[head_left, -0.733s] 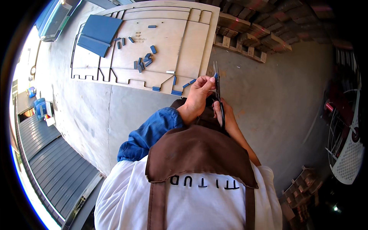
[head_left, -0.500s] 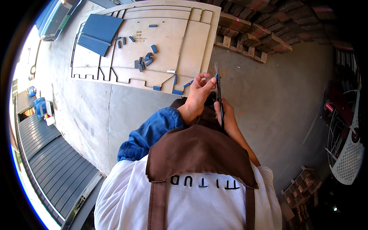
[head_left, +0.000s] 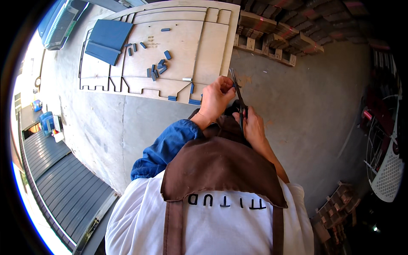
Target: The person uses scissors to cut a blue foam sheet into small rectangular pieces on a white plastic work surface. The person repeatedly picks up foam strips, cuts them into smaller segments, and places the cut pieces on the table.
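Observation:
In my right hand [head_left: 253,125] is a pair of dark-handled scissors [head_left: 238,92], its blades pointing away from me. My left hand [head_left: 216,97] is closed in a pinch beside the blades. A small blue foam piece seems to be in its fingertips, mostly hidden by them. Just beyond my left hand lies a plywood board [head_left: 140,63] with dark lines set into it. Small blue foam strips [head_left: 161,66] are scattered on the board, and a few, such as a blue strip [head_left: 194,102], sit along the lines at its near edge. A small white piece [head_left: 187,79] lies near them.
A large blue foam sheet [head_left: 109,38] rests on the board's left part. Stacked brown bundles [head_left: 259,21] stand on a wooden pallet [head_left: 272,54] at the far right. A white perforated panel [head_left: 389,178] is at right. Dark ribbed panels [head_left: 63,170] lie at left.
My left hand has shifted slightly left, its fingers curled in more. The scissors' blades have tilted left with it. The board appears slightly further left in view.

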Demonstrator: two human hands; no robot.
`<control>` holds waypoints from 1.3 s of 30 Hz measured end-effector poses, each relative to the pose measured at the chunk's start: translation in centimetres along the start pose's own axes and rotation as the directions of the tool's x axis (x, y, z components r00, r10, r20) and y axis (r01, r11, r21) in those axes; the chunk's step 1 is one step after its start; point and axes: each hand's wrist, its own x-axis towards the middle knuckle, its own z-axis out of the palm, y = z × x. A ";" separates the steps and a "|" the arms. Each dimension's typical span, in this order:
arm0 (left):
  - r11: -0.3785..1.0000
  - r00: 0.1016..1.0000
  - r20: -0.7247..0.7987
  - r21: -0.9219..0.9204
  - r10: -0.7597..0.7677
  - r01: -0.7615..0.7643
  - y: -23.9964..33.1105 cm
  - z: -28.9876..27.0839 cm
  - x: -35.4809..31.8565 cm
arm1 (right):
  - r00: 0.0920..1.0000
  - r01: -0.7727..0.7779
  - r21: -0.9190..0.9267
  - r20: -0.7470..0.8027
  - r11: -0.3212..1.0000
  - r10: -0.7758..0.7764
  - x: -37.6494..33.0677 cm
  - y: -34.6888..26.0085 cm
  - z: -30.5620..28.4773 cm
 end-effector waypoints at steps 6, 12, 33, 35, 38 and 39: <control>0.956 0.992 0.057 -0.268 -0.111 0.122 -1.8 0.9 0.6 | 0.996 0.055 0.157 -0.077 0.986 -0.044 0.3 1.8 0.3; 0.946 0.974 0.215 -0.297 -0.066 0.129 -2.1 -0.3 1.7 | 0.940 -0.298 0.463 0.296 0.835 0.171 0.2 2.8 -0.2; 0.259 0.050 0.919 -0.058 0.392 -0.964 -7.3 -5.4 14.8 | 0.690 -0.447 0.636 -0.202 0.629 0.695 -9.2 2.3 7.7; 0.229 0.034 0.920 -0.061 0.390 -0.971 -7.3 -5.3 14.7 | 0.678 -0.460 0.633 -0.202 0.623 0.706 -10.0 2.3 8.1; 0.210 0.029 0.923 -0.057 0.385 -0.976 -6.9 -5.4 14.4 | 0.675 -0.457 0.636 -0.208 0.622 0.708 -10.1 2.3 8.3; 0.210 0.024 0.918 -0.065 0.396 -0.975 -6.8 -5.4 14.4 | 0.674 -0.454 0.637 -0.212 0.623 0.707 -10.1 2.2 8.2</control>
